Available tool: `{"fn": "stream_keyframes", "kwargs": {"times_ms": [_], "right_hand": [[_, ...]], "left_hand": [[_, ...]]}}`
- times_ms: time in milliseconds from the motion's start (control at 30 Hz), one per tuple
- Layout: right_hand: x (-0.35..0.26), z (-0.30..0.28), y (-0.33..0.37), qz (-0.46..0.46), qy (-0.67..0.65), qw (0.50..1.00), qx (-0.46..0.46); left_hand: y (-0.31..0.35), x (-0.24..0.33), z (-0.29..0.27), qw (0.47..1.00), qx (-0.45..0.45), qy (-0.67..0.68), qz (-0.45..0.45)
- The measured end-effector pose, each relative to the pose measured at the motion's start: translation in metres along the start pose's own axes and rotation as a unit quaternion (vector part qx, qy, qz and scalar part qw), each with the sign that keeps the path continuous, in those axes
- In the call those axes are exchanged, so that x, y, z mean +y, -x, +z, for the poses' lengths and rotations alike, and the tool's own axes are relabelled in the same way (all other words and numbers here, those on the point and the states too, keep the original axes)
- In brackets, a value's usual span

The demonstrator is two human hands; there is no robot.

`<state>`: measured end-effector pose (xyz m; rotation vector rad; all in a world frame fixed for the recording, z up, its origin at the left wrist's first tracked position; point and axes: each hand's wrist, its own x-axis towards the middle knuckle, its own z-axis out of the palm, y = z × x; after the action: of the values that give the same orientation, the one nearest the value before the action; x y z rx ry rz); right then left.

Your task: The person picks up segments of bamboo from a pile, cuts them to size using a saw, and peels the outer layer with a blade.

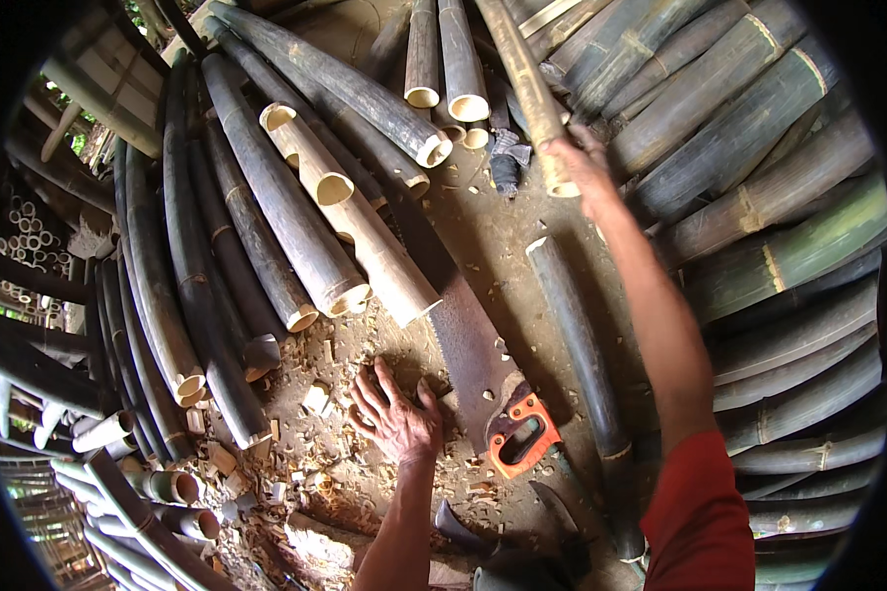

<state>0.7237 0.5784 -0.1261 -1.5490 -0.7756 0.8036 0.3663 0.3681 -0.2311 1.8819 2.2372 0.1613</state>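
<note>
My left hand [401, 418] lies with fingers spread on the ground among wood chips, holding nothing. At the upper right, my right hand [585, 169] grips the near end of a pale bamboo pole [518, 79], which runs away toward the far side. Between my arms rests a handsaw [466, 340] with an orange handle, its wide blade pointing away. Left of the blade is a pale, peeled bamboo piece [389, 256] with openings cut along it. A dark bamboo pole [579, 330] lies beside my right forearm.
Dark bamboo poles [237, 212] crowd the left, and thicker ones [739, 138] are stacked along the right. A dark cloth-wrapped object [506, 165] sits near the far pole ends. Close to me are curved dark blades [460, 529]. Wood chips [315, 399] litter the ground.
</note>
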Motion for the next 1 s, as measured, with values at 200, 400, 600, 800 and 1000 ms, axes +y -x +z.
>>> {"fn": "stream_keyframes", "kwargs": {"times_ms": [200, 400, 600, 800, 1000], "right_hand": [[0.076, 0.009, -0.035, -0.083, 0.192, 0.977, 0.030], [0.071, 0.010, -0.078, -0.186, 0.520, 0.808, 0.205], [0.082, -0.005, -0.115, -0.029, 0.581, 0.811, 0.059], [0.014, 0.003, -0.075, 0.067, 0.133, 0.988, 0.046], [0.000, -0.041, 0.069, 0.093, -0.406, 0.907, -0.063]], "left_hand": [[0.002, 0.008, -0.001, 1.000, -0.009, 0.009, 0.002], [0.000, 0.002, 0.001, 1.000, -0.002, 0.012, 0.000], [-0.001, 0.003, 0.002, 1.000, -0.019, 0.003, 0.003], [0.000, 0.001, 0.003, 1.000, -0.003, 0.026, 0.006], [-0.001, -0.004, 0.003, 1.000, -0.012, 0.004, -0.017]]}}
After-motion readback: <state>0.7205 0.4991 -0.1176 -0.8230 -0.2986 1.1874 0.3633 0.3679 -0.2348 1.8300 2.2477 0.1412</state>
